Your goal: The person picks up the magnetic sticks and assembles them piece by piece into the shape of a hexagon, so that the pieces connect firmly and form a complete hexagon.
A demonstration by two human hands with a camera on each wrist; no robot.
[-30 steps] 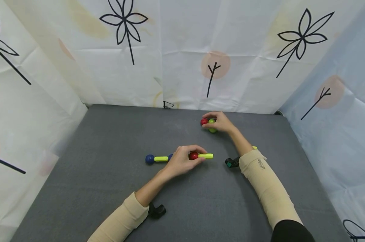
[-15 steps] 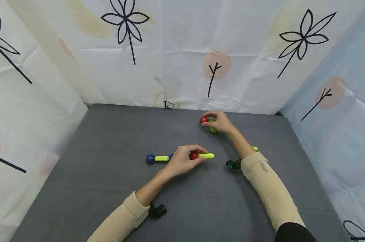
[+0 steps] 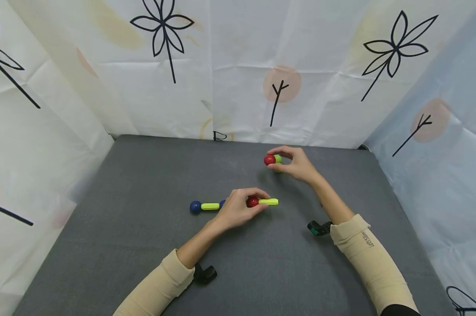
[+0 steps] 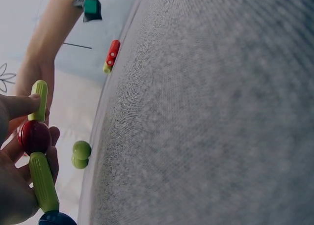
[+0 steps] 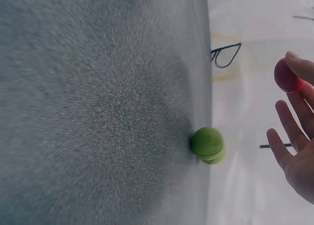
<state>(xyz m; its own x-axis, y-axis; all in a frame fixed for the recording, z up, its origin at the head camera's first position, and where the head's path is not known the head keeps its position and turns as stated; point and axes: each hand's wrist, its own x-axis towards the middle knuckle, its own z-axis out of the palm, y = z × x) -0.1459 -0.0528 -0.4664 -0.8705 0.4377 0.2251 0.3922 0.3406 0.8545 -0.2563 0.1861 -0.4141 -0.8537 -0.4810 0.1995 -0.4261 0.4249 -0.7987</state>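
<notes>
My left hand grips a chain of toy balls and rods around its red ball. A yellow-green rod sticks out past the fingertips. At the other end are a second rod and a dark blue ball; the hand covers the middle. The left wrist view shows another rod between the red ball and a blue ball. Toward the back of the table, my right hand pinches a loose red ball between thumb and fingers, raised off the surface.
Two green balls sit together on the grey table near its back edge, beside the right hand. Red rods with a yellow-green piece lie farther right in the left wrist view. Printed cloth encloses the table's back and sides.
The red ball has come away from beside the green balls in my right hand, moving slightly right and toward me. The right forearm has drawn back; my left hand stays in place.
</notes>
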